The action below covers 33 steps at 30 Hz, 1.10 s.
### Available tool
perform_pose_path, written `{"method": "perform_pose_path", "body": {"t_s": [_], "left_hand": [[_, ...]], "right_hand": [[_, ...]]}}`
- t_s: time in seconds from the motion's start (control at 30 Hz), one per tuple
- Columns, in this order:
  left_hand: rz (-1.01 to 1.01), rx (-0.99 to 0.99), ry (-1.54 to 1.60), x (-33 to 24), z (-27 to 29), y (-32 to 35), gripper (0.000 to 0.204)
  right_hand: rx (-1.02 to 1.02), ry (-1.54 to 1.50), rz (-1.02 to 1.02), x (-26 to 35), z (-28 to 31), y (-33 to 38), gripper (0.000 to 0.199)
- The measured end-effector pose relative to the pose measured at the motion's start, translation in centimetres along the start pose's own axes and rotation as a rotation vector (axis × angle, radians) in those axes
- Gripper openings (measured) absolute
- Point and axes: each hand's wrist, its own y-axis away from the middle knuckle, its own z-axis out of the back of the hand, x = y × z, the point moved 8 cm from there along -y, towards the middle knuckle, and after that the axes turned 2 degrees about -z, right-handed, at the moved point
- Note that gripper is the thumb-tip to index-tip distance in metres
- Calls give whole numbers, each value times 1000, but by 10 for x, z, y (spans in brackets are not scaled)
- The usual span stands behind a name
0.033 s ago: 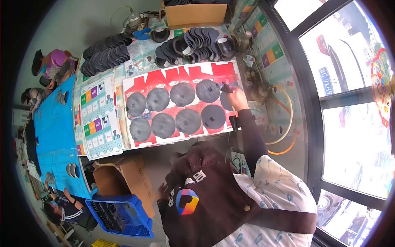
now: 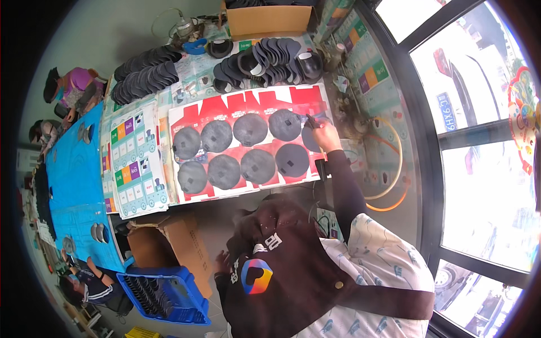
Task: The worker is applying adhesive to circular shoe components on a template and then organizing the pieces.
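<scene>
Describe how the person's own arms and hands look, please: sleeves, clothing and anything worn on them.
Only the right arm shows clearly: a long, plain black sleeve reaching the wrist. The right hand is bare, without glove. A dark brown apron lies over a white patterned shirt. The left arm is hidden.

9 dark discs (image 2: pixel 251 128): matt, felt-like cloth. Red sheet (image 2: pixel 248 101) under them: glossy printed paper. Far box (image 2: pixel 268 21): plain brown cardboard. Near-left crate (image 2: pixel 163 296): blue plastic.

The right hand (image 2: pixel 325 135) covers part of the dark round pad (image 2: pixel 309 138) at three o'clock. The left hand (image 2: pixel 221 263) hides behind the apron (image 2: pixel 282 281).
</scene>
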Motion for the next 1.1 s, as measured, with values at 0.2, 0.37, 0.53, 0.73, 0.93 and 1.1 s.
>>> {"method": "perform_pose_path", "body": {"t_s": [0.2, 0.37, 0.53, 0.73, 0.93, 1.1], "left_hand": [[2, 2, 241, -21, -6, -8, 47], [52, -103, 198, -7, 4, -4, 48], [159, -92, 424, 1, -5, -4, 55], [208, 182, 573, 40, -15, -2, 54], [209, 64, 511, 34, -5, -10, 55], [115, -43, 270, -7, -11, 2, 58]], "right_hand": [[5, -78, -73, -14, -14, -8, 32], [166, -247, 16, 48, -17, 12, 19], [-5, 67, 119, 28, -9, 16, 14], [336, -56, -10, 23, -39, 21, 28], [-9, 18, 137, 0, -14, 18, 28], [253, -87, -116, 10, 16, 59, 28]]}}
